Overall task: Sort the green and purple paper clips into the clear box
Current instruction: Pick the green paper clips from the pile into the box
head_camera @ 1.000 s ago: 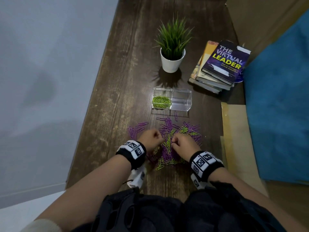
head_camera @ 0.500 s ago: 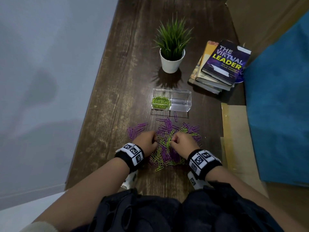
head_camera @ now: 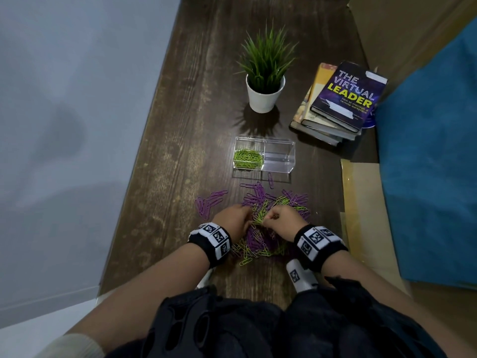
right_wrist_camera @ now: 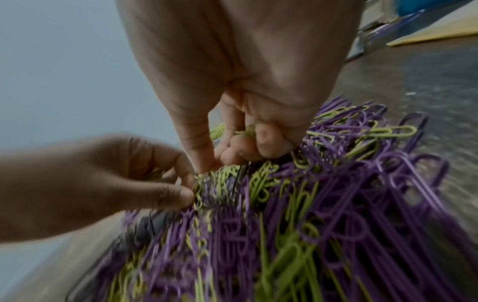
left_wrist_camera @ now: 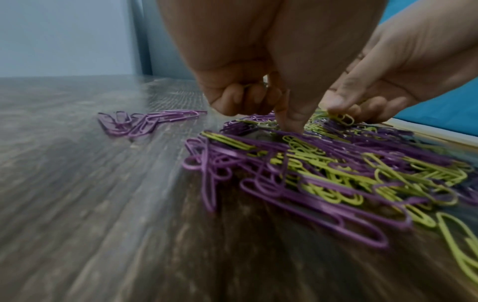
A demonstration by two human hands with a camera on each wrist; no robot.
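A mixed pile of green and purple paper clips (head_camera: 260, 241) lies on the dark wooden table (head_camera: 180, 156). Both hands work in its middle. My left hand (head_camera: 248, 216) has its fingers curled, a bit of green showing inside them (left_wrist_camera: 248, 85), and it pinches a green clip (right_wrist_camera: 197, 194) in the pile. My right hand (head_camera: 266, 221) keeps green clips (right_wrist_camera: 247, 130) in its curled fingers and pinches another (left_wrist_camera: 345, 119). Beyond the pile stands the clear box (head_camera: 280, 168); its left compartment holds green clips (head_camera: 247, 158), the right one looks bare.
A small group of purple clips (head_camera: 209, 202) lies apart, left of the pile. A potted plant (head_camera: 264, 91) and a stack of books (head_camera: 340, 104) stand behind the box. Cardboard (head_camera: 361, 202) and a blue cloth (head_camera: 428, 164) border the table's right edge.
Both hands have shifted a little within the pile while picking at clips. The box and its contents have not changed.
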